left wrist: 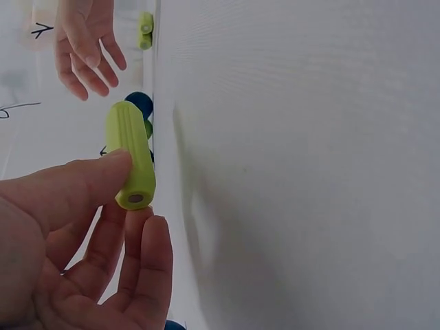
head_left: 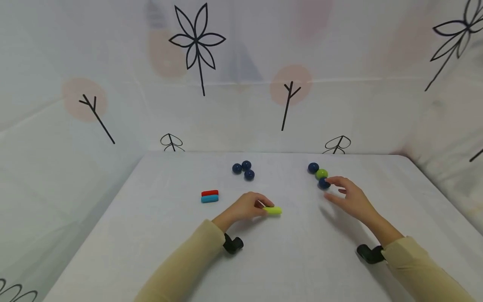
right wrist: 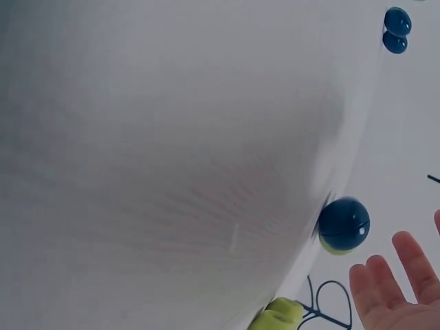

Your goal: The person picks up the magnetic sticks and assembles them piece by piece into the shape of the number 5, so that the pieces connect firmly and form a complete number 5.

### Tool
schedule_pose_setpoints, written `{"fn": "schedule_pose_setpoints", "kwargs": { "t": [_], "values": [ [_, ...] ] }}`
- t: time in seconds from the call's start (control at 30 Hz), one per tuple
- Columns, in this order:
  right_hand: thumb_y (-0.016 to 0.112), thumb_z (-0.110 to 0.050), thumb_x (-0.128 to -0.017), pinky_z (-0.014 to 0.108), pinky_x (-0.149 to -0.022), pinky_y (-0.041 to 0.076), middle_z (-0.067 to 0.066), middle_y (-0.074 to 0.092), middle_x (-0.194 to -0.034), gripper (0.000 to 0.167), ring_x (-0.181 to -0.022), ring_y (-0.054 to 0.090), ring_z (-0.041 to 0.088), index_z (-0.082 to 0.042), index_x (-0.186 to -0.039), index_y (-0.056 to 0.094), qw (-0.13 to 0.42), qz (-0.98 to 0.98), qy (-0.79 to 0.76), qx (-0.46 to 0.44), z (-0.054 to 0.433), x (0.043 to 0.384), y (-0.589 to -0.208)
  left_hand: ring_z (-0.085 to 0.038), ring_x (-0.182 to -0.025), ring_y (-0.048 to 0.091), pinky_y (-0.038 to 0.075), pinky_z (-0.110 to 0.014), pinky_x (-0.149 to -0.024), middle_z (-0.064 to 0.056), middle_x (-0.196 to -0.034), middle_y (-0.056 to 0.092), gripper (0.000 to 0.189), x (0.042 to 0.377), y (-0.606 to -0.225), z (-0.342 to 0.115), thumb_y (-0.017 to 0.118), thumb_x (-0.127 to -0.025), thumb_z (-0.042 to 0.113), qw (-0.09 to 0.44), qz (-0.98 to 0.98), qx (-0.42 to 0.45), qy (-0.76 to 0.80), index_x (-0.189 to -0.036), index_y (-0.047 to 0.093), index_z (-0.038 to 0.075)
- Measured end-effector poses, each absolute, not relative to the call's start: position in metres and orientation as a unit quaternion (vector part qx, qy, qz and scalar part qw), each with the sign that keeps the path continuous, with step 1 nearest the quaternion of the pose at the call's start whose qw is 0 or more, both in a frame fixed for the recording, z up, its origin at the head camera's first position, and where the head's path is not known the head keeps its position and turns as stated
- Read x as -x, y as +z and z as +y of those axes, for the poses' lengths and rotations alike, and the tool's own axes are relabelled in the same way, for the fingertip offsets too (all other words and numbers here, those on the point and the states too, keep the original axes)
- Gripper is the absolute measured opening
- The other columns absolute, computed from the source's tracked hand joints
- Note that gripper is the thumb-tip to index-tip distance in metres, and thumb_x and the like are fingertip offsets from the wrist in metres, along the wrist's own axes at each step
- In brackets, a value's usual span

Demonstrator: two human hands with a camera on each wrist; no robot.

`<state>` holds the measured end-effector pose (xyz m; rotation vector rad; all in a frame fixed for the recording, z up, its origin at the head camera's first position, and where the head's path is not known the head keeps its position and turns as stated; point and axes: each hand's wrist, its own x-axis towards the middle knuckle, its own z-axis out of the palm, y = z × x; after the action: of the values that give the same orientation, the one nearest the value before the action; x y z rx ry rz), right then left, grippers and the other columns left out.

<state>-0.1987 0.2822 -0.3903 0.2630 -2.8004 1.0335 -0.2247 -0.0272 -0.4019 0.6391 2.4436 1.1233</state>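
In the head view my left hand (head_left: 249, 206) pinches a yellow-green magnetic stick (head_left: 272, 210) between thumb and fingers, above the white table. The left wrist view shows this ridged stick (left wrist: 129, 155) with a grey metal disc at its near end. My right hand (head_left: 352, 200) hovers with fingers loosely bent and holds nothing. Its fingertips are near a dark blue ball (head_left: 323, 183); the right wrist view shows a gap between them and the ball (right wrist: 344, 224). That ball, a green ball (head_left: 321, 173) and another blue ball (head_left: 313, 167) form a row.
Three dark blue balls (head_left: 246, 165) sit together at the back middle. Left of my left hand, a red stick (head_left: 209, 193) and a blue stick (head_left: 209, 199) lie side by side. Two yellow-green sticks (left wrist: 145, 29) lie beyond my right hand. A patterned cloth (head_left: 241, 113) hangs behind the table.
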Motion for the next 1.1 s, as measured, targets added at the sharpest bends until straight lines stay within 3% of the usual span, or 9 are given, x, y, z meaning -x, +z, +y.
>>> {"fn": "schedule_pose_setpoints", "kwargs": {
  "t": [0.4,1.1],
  "values": [
    [0.066,-0.010,-0.086,0.057,-0.093,0.037,0.030,0.045,-0.125,0.046,-0.114,0.042,0.046,0.008,-0.124,0.047,0.067,-0.932,0.343,-0.093,0.285,0.214,-0.390,-0.008,-0.087,0.054,0.045,-0.022,-0.078,0.010,-0.097,0.062,0.022,0.223,-0.406,-0.024,0.068,-0.084,0.005,0.203,0.868,-0.231,0.391,-0.102,0.071,0.017],
    [0.061,-0.014,-0.089,0.056,-0.096,0.034,0.030,0.038,-0.132,0.044,-0.120,0.036,0.047,0.005,-0.126,0.045,0.010,-0.932,0.358,-0.050,0.290,0.234,-0.394,-0.006,-0.085,0.054,0.045,-0.020,-0.077,0.011,-0.096,0.062,0.023,0.225,-0.410,-0.027,0.070,-0.083,0.007,0.200,0.867,-0.236,0.390,-0.103,0.071,0.016]
  ]
}}
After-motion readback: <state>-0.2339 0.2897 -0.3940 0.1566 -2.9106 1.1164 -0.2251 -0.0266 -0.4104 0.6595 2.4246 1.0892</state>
